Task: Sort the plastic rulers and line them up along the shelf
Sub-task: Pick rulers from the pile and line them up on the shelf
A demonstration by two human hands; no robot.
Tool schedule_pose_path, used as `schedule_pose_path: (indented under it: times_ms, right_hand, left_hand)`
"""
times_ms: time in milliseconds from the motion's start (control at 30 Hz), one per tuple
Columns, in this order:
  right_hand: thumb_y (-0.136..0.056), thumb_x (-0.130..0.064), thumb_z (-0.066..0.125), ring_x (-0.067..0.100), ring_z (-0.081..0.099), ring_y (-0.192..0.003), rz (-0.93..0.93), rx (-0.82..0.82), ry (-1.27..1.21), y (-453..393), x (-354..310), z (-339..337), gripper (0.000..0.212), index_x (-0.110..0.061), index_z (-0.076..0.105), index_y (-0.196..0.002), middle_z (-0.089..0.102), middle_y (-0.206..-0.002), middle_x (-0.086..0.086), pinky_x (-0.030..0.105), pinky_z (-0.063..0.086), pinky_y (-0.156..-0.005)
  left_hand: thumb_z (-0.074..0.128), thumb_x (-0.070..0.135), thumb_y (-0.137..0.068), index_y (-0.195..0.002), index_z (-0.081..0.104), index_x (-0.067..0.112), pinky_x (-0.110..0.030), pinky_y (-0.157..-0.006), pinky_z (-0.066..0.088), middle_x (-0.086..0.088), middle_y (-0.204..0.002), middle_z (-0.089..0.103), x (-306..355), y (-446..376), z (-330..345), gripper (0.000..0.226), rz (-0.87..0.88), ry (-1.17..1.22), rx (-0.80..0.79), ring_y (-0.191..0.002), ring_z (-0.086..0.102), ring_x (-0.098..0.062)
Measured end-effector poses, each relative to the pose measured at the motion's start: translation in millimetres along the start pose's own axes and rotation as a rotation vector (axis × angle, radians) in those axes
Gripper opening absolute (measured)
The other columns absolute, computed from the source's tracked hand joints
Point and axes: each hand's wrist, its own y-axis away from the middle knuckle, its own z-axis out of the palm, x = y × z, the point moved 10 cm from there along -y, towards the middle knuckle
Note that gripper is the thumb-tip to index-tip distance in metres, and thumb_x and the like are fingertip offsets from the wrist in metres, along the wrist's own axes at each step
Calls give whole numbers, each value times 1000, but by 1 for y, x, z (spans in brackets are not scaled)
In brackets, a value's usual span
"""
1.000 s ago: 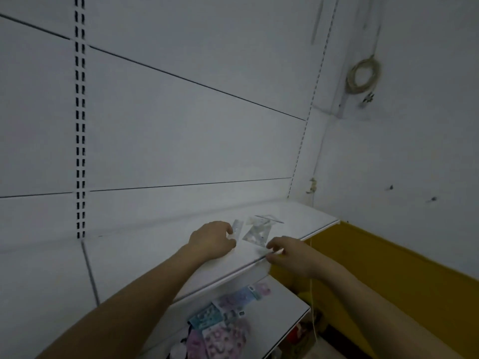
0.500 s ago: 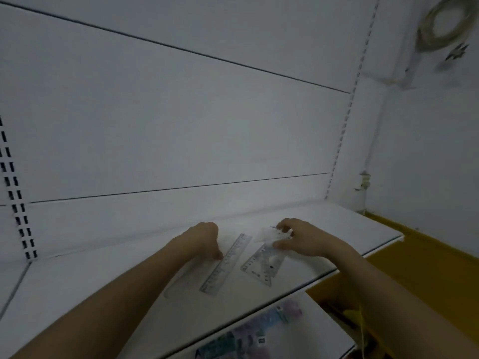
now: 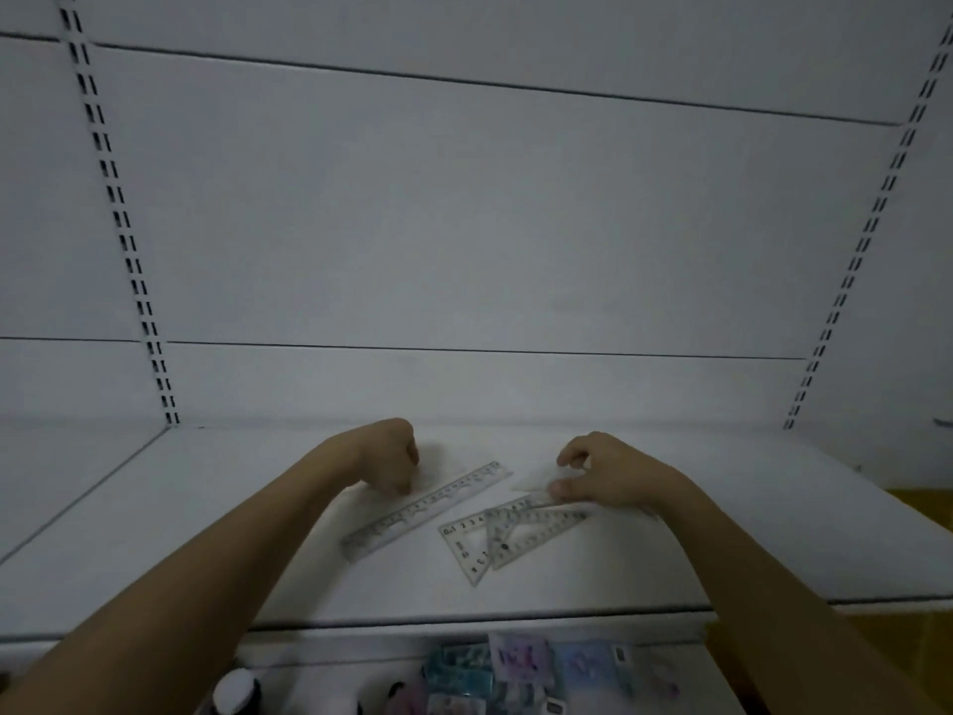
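Observation:
A clear straight ruler (image 3: 428,508) lies slantwise on the white shelf (image 3: 154,534). Just right of it, two clear set squares (image 3: 495,539) overlap each other. My left hand (image 3: 384,456) rests with curled fingers at the ruler's upper side, and I see nothing held in it. Between thumb and fingers, my right hand (image 3: 611,474) pinches a small clear plastic piece (image 3: 536,481) just above the set squares' right end. The thumb is close to that end; I cannot tell whether it touches.
Slotted uprights (image 3: 129,260) run up the white back panel on both sides. Below the shelf's front edge, a lower shelf holds several colourful packets (image 3: 521,668) and a white-capped bottle (image 3: 237,694). A yellow wall (image 3: 923,513) shows at the far right.
The view has swung left and now faces the shelf squarely. Both hands stay by the rulers; the right hand still holds the clear piece. The ruler and set squares lie as before.

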Motion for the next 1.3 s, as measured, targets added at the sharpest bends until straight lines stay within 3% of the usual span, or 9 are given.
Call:
schedule_pose_path:
  times_ms: [67, 233, 333, 433, 533, 667, 833, 1067, 1300]
  right_hand:
    - [-80, -41, 75, 11, 52, -101, -8, 13, -79, -3, 4, 1, 51, -12, 61, -119, 56, -116, 1, 23, 41, -84]
    - [-76, -43, 78, 12, 54, -95, -18, -23, -90, -18, 9, 0, 52, -14, 60, -115, 53, -105, -3, 24, 41, -77]
    - [-77, -32, 80, 11, 57, -64, -25, -43, -166, -30, 6, -5, 37, -10, 62, -102, 61, -81, 2, 24, 45, -61]
    - [-84, -12, 73, 10, 53, -44, -69, -1, -343, -42, -6, -15, 11, -5, 66, -83, 61, -61, 7, 23, 44, -48]
    - [-84, -12, 72, 15, 58, -56, -124, 39, -490, -50, -30, -18, 6, -6, 70, -83, 67, -68, 9, 25, 43, -50]
    - [-80, -11, 77, 15, 59, -66, -150, -6, -677, -56, -64, 0, 12, -3, 73, -88, 72, -82, 13, 28, 44, -59]
    - [-87, -10, 69, 14, 63, -65, -136, -6, -799, -69, -83, 4, 5, -6, 69, -89, 69, -80, 6, 22, 49, -57]
    - [-92, -7, 63, 21, 66, -61, -198, -23, -870, -76, -92, 17, 5, -3, 62, -94, 63, -85, 9, 30, 50, -58]
    - [-96, -5, 52, 23, 64, -60, -165, -26, -816, -91, -81, 27, 9, -2, 59, -101, 59, -87, 10, 32, 48, -51]
  left_hand:
    - [59, 0, -84, -122, 62, 6, -31, -89, 50, -8, -119, 62, 1, 4, 0, 38, -5, 33, 2, -107, 60, -25]
    - [50, 0, -90, -124, 59, 16, -21, -87, 45, 0, -116, 58, 3, 2, 0, 39, 67, 103, 140, -101, 57, -14]
    - [54, 15, -94, -128, 56, 17, -20, -89, 41, -4, -126, 54, -3, 0, -4, 34, 15, 58, 290, -105, 54, -16]
    - [55, 32, -94, -127, 59, 13, -30, -99, 42, -7, -131, 52, -17, 1, -2, 39, -97, -22, 279, -116, 52, -25]
    - [58, 27, -93, -111, 71, 10, -27, -91, 45, -7, -119, 64, -27, 6, -6, 27, -116, 32, 314, -108, 58, -23]
    - [58, 13, -92, -109, 71, 13, -18, -78, 38, -4, -116, 64, -39, 3, -10, 21, -124, 101, 363, -104, 58, -20]
    - [55, 10, -94, -117, 63, 7, -23, -90, 40, -10, -123, 58, -50, -14, -15, 25, -141, 117, 332, -113, 54, -26]
    - [52, 18, -95, -128, 59, 14, -28, -104, 35, -8, -132, 54, -77, -43, -21, 35, -94, 88, 297, -122, 49, -24]
    - [62, 15, -90, -112, 67, 13, -30, -96, 43, -5, -115, 61, -88, -58, -31, 23, -14, 119, 373, -107, 57, -23]
